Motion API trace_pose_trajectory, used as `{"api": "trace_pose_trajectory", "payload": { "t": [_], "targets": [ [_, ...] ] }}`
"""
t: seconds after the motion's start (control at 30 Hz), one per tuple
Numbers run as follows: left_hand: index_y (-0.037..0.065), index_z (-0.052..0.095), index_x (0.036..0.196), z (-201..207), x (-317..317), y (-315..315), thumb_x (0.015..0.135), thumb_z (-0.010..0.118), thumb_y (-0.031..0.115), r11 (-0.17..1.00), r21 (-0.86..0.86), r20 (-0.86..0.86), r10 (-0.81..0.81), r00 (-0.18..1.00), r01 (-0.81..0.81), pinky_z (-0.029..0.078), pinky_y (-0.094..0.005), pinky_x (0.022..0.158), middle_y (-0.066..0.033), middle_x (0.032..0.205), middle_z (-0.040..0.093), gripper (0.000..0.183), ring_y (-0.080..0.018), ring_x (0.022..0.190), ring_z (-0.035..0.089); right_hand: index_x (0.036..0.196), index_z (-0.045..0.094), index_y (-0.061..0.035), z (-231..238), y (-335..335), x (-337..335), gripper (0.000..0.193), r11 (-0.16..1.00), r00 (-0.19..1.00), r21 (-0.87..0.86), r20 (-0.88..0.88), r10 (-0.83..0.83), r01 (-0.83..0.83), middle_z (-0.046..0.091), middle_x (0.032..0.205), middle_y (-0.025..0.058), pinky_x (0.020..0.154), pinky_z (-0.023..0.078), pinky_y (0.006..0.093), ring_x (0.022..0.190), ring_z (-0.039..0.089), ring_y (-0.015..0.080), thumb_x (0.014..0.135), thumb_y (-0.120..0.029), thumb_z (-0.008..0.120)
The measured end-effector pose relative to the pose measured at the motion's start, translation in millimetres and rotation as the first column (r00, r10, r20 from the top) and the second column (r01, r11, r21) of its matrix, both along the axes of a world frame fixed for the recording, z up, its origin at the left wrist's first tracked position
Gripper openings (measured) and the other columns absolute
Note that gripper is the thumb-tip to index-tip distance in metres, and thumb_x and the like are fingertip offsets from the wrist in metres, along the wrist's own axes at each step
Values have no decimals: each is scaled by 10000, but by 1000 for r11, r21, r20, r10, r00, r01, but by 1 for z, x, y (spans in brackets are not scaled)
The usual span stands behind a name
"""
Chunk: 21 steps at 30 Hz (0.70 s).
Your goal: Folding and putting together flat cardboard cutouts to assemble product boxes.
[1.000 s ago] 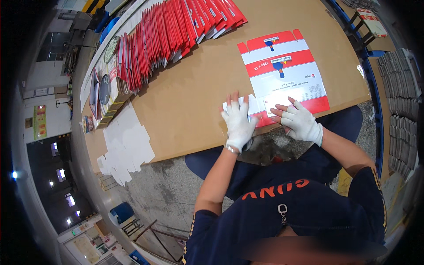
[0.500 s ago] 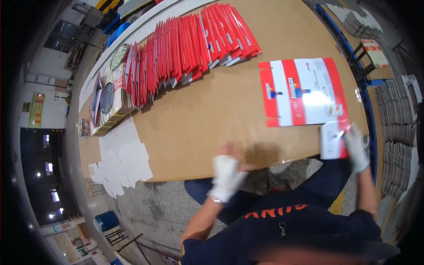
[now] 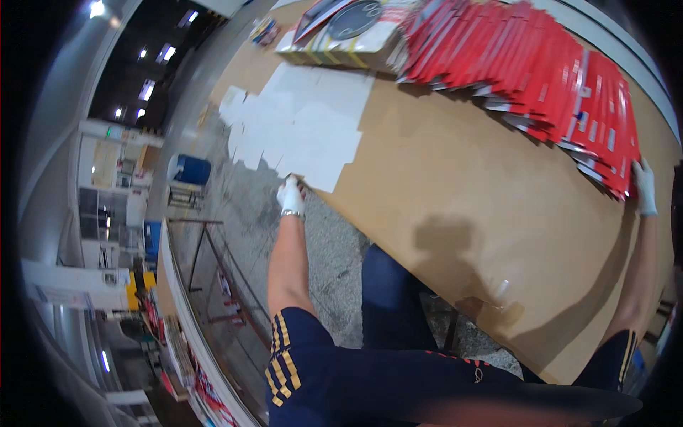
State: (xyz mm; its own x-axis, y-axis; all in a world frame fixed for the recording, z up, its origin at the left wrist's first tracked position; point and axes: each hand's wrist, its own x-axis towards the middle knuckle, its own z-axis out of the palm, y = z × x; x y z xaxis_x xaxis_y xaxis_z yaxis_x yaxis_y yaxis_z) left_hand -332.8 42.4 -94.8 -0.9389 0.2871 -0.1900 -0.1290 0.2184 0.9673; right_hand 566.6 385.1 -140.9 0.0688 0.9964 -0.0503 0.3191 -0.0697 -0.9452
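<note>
My left hand [image 3: 292, 198], in a white glove, is closed at the near edge of the flat white cardboard sheets [image 3: 299, 128], gripping a corner. These sheets overlap at the table's left end and jut past its edge. Far to the right, my gloved right hand [image 3: 644, 188] rests against the end of a long leaning row of flat red cartons [image 3: 526, 78]. Its fingers look extended along the last carton, partly hidden by it.
Brown board covers the table [image 3: 441, 171], with my shadow across it. A strapped bundle [image 3: 356, 43] with a dark round print stands left of the row. A blue barrel [image 3: 192, 169] and a metal frame [image 3: 203, 249] stand on the floor at left.
My view has swung left. The printed red and white carton that lay flat at the right is gone from there. My left hand has moved to the white sheets, my right to the red row's end.
</note>
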Motion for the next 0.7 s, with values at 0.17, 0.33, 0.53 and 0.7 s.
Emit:
{"api": "trace_pose_trajectory", "payload": {
  "t": [0.17,0.33,0.53,0.7],
  "targets": [
    [43,510,959,9,8,12,775,721,102,997,61,214,-50,975,38,473,-278,443,-79,789,596,286,-165,602,580,1362,430,9,18,-23,41,492,968,588,212,769,-251,136,592,951,100,717,471,316,822,564,185,917,-176,530],
    [51,529,972,10,-18,5,773,722,111,996,51,197,55,979,-67,476,-267,459,-73,820,603,283,-148,603,579,1285,528,-53,74,-101,-179,392,825,819,535,546,-173,-182,544,1235,104,998,376,335,1148,515,235,896,-9,529],
    [19,475,1174,4,-28,26,790,675,50,950,245,292,120,949,-196,482,-250,470,-90,856,614,435,-139,591,589,1140,555,1,88,-175,-369,532,456,742,649,670,38,-609,558,1130,192,959,420,436,1075,525,380,618,31,652],
    [-13,401,1267,31,-22,24,787,610,-2,940,267,102,190,977,-211,488,-248,478,-79,818,605,524,-138,610,604,1245,505,-43,142,-235,-540,693,273,459,370,753,471,-888,527,1177,154,929,421,408,1080,508,331,608,-145,758]
  ]
}}
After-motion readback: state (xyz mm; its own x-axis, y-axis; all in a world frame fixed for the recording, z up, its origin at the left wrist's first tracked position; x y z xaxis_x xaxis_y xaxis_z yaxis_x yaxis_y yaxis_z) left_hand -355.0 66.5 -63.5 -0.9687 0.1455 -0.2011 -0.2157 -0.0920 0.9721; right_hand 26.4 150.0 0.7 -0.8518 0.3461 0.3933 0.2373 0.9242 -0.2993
